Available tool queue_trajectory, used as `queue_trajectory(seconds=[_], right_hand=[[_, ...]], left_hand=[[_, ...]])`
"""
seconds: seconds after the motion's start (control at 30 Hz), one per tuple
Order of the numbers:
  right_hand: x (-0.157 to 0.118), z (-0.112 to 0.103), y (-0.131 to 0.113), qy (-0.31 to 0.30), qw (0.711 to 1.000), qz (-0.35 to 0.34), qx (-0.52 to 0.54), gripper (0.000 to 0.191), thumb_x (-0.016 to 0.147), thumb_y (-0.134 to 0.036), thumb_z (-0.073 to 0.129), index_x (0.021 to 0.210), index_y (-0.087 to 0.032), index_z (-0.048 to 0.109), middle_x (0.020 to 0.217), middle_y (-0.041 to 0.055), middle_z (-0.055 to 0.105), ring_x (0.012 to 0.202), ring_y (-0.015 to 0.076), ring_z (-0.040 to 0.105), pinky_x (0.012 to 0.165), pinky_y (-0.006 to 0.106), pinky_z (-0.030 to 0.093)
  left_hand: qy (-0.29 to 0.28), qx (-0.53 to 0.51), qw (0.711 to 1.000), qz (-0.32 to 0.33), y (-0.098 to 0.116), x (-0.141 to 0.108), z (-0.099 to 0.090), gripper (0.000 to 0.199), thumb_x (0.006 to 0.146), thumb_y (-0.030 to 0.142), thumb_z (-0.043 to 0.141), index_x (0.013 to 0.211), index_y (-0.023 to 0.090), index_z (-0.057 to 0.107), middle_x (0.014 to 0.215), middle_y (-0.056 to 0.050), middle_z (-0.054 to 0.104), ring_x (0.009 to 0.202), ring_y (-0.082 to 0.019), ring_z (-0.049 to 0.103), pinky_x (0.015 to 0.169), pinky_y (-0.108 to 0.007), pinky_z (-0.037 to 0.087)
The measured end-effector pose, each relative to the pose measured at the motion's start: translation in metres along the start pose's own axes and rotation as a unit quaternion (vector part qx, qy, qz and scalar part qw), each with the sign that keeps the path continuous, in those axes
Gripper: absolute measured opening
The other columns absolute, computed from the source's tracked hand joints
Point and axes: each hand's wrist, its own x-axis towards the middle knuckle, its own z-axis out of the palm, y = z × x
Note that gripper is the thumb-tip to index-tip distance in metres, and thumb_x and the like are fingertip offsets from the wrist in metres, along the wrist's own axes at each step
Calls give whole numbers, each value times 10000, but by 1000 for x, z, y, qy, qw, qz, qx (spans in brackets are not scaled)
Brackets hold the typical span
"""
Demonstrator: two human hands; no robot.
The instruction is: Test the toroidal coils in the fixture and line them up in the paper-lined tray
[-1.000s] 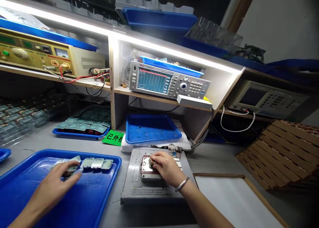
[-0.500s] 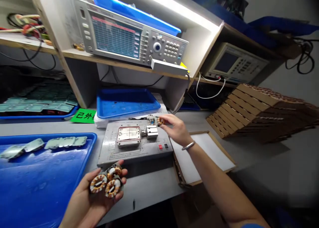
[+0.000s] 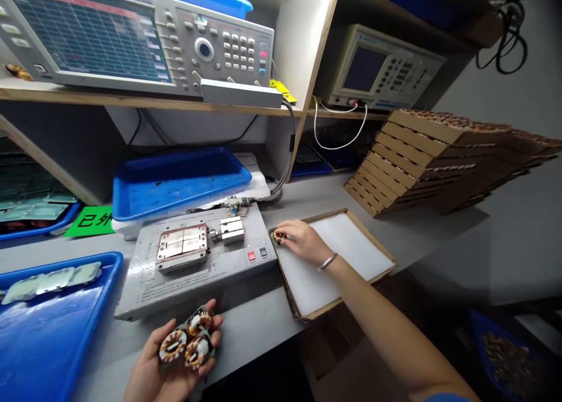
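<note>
My left hand (image 3: 173,355) is palm up at the bench's front edge, cupping three copper-wound toroidal coils (image 3: 180,344) with white bands and dark centres. My right hand (image 3: 302,241) rests at the near corner of a cardboard-framed white tray (image 3: 342,261), its fingertips pinching a small toroidal coil (image 3: 278,236). That coil is partly hidden by my fingers. To the left of my right hand stands a grey test fixture (image 3: 193,267) with a metal clamp block (image 3: 182,247), and neither hand touches it.
A blue tray (image 3: 52,314) of flat metal-cased parts lies at the left, and another blue tray (image 3: 175,182) stands behind the fixture. Shelves above hold a grey measuring instrument (image 3: 136,39) and a second tester (image 3: 381,68). Stacked wooden-framed trays (image 3: 408,162) rise at the right.
My view has swung right. My right hand has moved off the fixture to the white tray's corner. My left hand has left the blue tray and now cups the coils near the bench edge.
</note>
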Motion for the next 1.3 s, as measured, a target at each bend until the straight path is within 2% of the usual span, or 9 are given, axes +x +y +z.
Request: queue_trajectory(seconds=[0.27,0.4,0.47,0.57,0.67,0.97,1.07,1.17,1.3], right_hand=[[-4,0,-8,-26,998,21,-59,253,785,-103,530,1018,-176,593,1020,94,572,929,201,519,811,360,457],[3,-18,-52,9,996,25,-89,322,781,-133,537,1095,-198,565,1132,113,537,1000,249,488,858,440,417],[7,-18,-87,2,999,-38,-31,320,803,-182,531,1121,-210,548,1149,93,542,1031,232,483,887,413,406],[13,-3,-132,-99,977,-184,44,274,847,-235,485,1114,-217,544,1155,52,561,1010,179,507,866,331,415],[18,17,-153,-161,957,-238,36,280,862,-264,464,1122,-187,537,1143,58,572,964,176,518,821,316,423],[33,28,-163,-212,939,-208,172,336,795,-183,552,1130,-155,530,1059,88,585,954,149,533,843,273,444],[42,30,-164,-210,942,-171,199,334,780,-178,566,1114,-168,549,999,74,587,898,140,548,793,259,471],[63,35,-154,-134,966,-101,195,318,767,-186,589,1084,-178,570,975,64,576,854,134,555,776,265,479],[100,51,-134,-34,990,-57,124,295,771,-173,581,1066,-182,584,988,68,579,926,164,537,842,309,453]], left_hand=[[-47,10,999,-15,4,-10,14,630,790,342,454,1358,153,256,1204,-192,540,819,-254,581,525,-306,451],[-92,7,995,-39,7,-14,16,546,806,384,404,1303,160,375,1273,-166,495,770,-229,579,515,-301,440],[-130,10,990,-45,9,-16,16,512,822,419,358,1251,152,450,1236,-165,527,756,-229,582,503,-288,422],[-189,47,979,-63,11,-19,14,526,841,475,281,1030,107,605,908,-197,657,629,-223,596,470,-261,376],[-231,100,963,-95,14,-27,10,623,836,528,205,953,78,620,653,-191,647,432,-197,558,411,-241,304],[-262,121,949,-124,21,-45,-2,664,845,499,185,1167,11,500,613,-190,638,413,-203,552,352,-223,275],[-253,92,959,-82,23,-43,-1,585,855,467,223,1215,81,473,805,-195,657,514,-239,600,367,-233,312],[-244,59,968,-34,24,-37,-3,552,848,487,262,1254,152,428,1100,-193,586,633,-261,615,405,-256,359],[-220,35,975,-12,25,-30,-11,590,838,523,283,1276,140,375,1134,-197,555,703,-262,600,453,-271,378]])
